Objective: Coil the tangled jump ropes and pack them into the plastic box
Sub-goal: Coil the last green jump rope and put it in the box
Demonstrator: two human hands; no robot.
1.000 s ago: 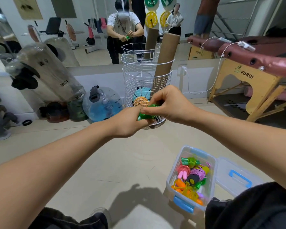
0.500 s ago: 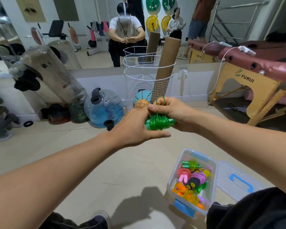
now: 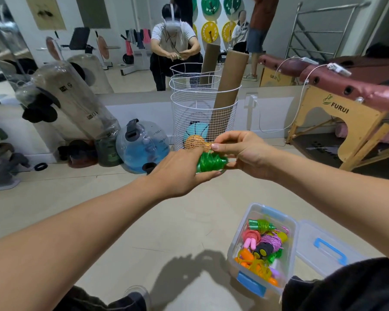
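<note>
Now, step: tucking the cord's end into the green jump rope [image 3: 211, 162] bundle.
Left hand [image 3: 180, 173]: grasping the bundle from below.
Right hand [image 3: 245, 153]: pinching the cord at the top.
Plastic box [image 3: 262, 248]: open on the floor, below the bundle, already holding coiled ropes.
Advice: pull snug so the wraps don't spring loose.

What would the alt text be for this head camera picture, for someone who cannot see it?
Two bare hands hold a green jump rope wound into a tight bundle: the left hand grips it from below, the right hand pinches its top. On the floor at lower right an open clear plastic box holds coiled colourful ropes, and a white wire basket stands behind.
</note>
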